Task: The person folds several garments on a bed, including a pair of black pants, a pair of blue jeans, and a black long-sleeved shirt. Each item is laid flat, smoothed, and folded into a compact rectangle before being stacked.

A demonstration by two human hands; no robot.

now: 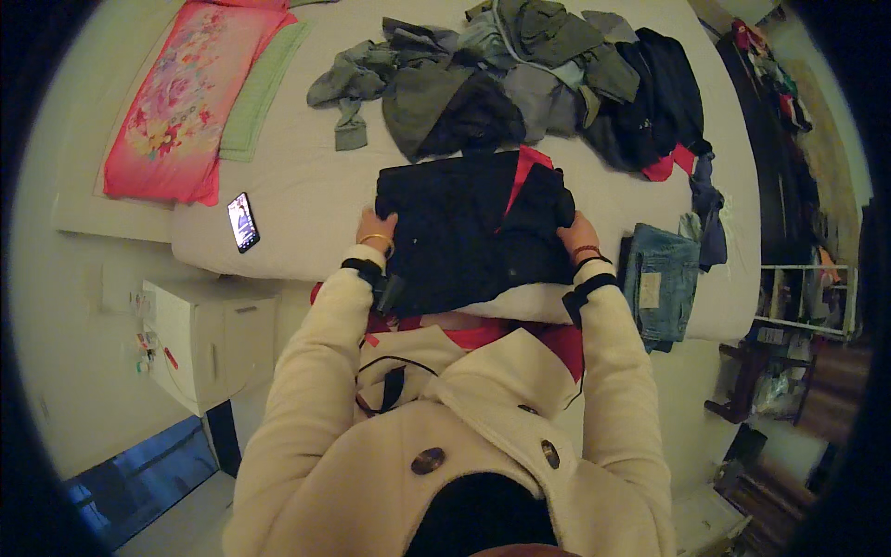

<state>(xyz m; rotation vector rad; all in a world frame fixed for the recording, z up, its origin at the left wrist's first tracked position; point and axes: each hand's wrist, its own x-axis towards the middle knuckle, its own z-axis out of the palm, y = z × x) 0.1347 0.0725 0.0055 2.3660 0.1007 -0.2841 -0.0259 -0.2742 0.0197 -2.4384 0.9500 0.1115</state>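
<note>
A black garment with a red lining (pixel 464 227) lies folded into a rough rectangle at the bed's near edge. At its left side my left hand (pixel 377 228) is closed on the cloth, its fingers partly tucked under the fold. My right hand (pixel 579 238) grips the opposite side, with some fingers hidden by the fabric. A triangle of red lining shows near the garment's upper right corner. Close to my right forearm lies a folded pair of blue jeans (pixel 661 288).
Rumpled grey and dark clothes (pixel 492 79) are heaped farther back on the bed (pixel 288 176). A lit phone (pixel 241 223) lies at the left, below a pink floral pillow (pixel 176 111). A white bedside cabinet (pixel 218 343) stands at the left; a small rack (pixel 807 295) is at the right.
</note>
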